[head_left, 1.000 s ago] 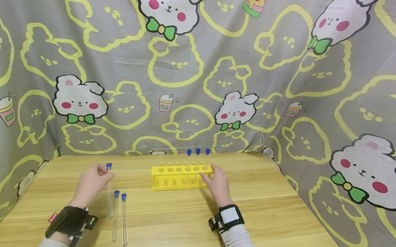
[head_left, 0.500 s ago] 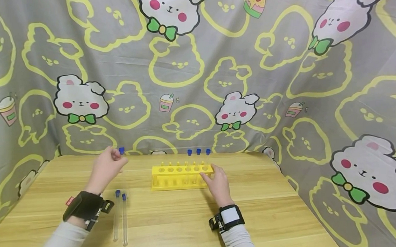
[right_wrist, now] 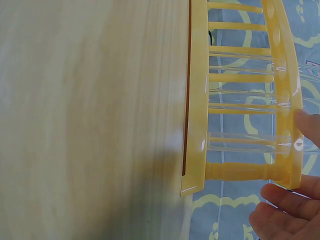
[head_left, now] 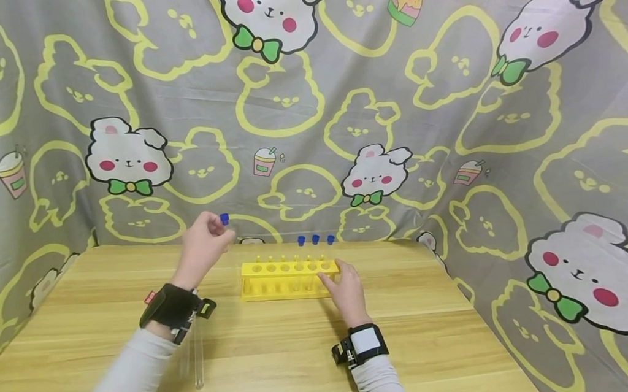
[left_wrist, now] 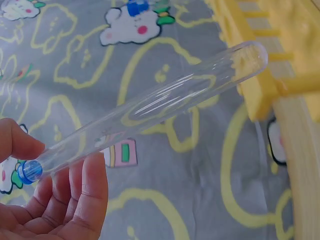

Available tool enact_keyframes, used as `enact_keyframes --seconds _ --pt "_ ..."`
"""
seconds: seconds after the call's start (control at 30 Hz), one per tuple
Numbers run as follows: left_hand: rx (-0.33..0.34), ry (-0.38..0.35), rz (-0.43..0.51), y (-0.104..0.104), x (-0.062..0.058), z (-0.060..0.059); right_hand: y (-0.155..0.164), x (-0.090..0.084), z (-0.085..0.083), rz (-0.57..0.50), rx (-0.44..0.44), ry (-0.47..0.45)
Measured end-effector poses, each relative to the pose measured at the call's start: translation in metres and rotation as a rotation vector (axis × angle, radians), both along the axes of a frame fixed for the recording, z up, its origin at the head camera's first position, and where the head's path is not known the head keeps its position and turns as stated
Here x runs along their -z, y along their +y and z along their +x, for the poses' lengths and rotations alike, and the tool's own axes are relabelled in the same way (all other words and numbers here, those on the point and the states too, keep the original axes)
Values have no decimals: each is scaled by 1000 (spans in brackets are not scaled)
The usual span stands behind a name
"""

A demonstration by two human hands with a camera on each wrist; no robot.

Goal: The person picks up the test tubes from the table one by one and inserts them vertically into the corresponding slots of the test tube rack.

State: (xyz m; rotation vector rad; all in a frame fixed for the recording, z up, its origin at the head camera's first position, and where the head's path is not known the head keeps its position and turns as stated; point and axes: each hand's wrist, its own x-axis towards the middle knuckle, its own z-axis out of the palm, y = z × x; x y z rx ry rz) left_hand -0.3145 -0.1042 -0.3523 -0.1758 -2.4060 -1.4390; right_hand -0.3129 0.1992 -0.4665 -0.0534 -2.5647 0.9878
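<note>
My left hand pinches a clear test tube by its blue-capped end, raised above the table just left of the yellow rack. In the left wrist view the test tube slants from my left hand's fingers toward the yellow rack, its round bottom near the rack's top. My right hand holds the rack's right end, thumb on the front and a finger on top. Three blue-capped tubes stand in the rack's right holes. The right wrist view shows the yellow rack with my fingers at its end.
Two more clear tubes lie on the wooden table at the left, partly hidden under my left forearm. A grey cartoon-print cloth hangs behind and along the right side. The rack's left holes hold nothing.
My left hand has carried the capped tube up and to the right, from beside the lying tubes to near the rack's left end. The right hand and rack have stayed put.
</note>
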Motion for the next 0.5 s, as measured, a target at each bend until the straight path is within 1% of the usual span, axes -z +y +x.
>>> enact_keyframes --seconds 0.27,0.4,0.5 --pt "-9 36 31 26 -4 -10 0 1 0 15 -3 15" --pt "9 53 68 38 -5 -14 1 2 -1 17 0 7" --pt "38 61 96 48 -7 -17 1 2 -2 21 4 1"
